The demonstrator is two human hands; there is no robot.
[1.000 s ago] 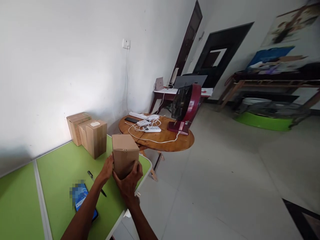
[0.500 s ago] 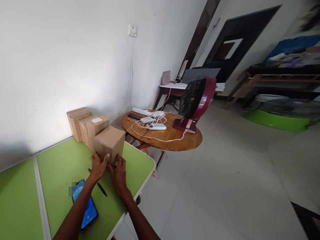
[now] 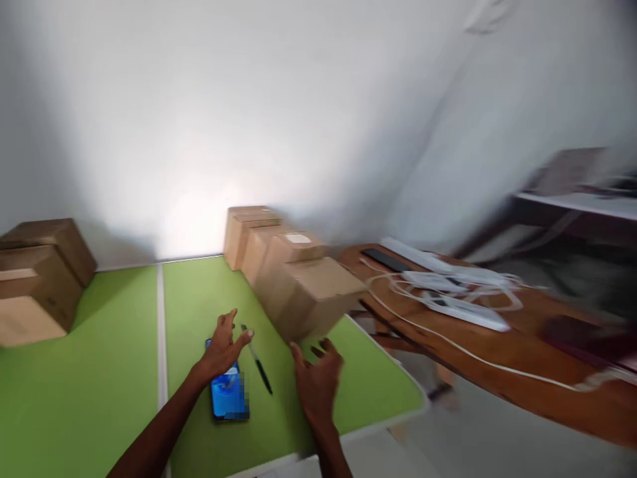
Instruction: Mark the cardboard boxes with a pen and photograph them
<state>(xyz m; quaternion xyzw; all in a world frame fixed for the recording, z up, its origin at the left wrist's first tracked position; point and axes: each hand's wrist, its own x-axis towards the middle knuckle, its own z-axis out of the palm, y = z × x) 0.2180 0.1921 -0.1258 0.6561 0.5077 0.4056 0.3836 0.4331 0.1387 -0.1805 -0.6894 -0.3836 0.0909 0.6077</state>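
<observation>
A row of brown cardboard boxes runs along the right side of the green table (image 3: 124,338); the nearest box (image 3: 318,295) stands at the row's front end. My right hand (image 3: 316,382) hovers just in front of that box, fingers spread, holding nothing. My left hand (image 3: 223,345) is open above a blue-screened phone (image 3: 227,395) lying on the table. A black pen (image 3: 259,367) lies between my two hands. The picture is blurred by head motion.
More cardboard boxes (image 3: 34,279) are stacked at the table's far left by the white wall. To the right stands a round wooden table (image 3: 497,352) carrying white power strips and cables (image 3: 448,292). The green table's front right corner sits near my right hand.
Both hands have let go of the nearest box, which now stands in the row, and pulled back with fingers open. The view swung left and down, bringing the boxes at the left into sight.
</observation>
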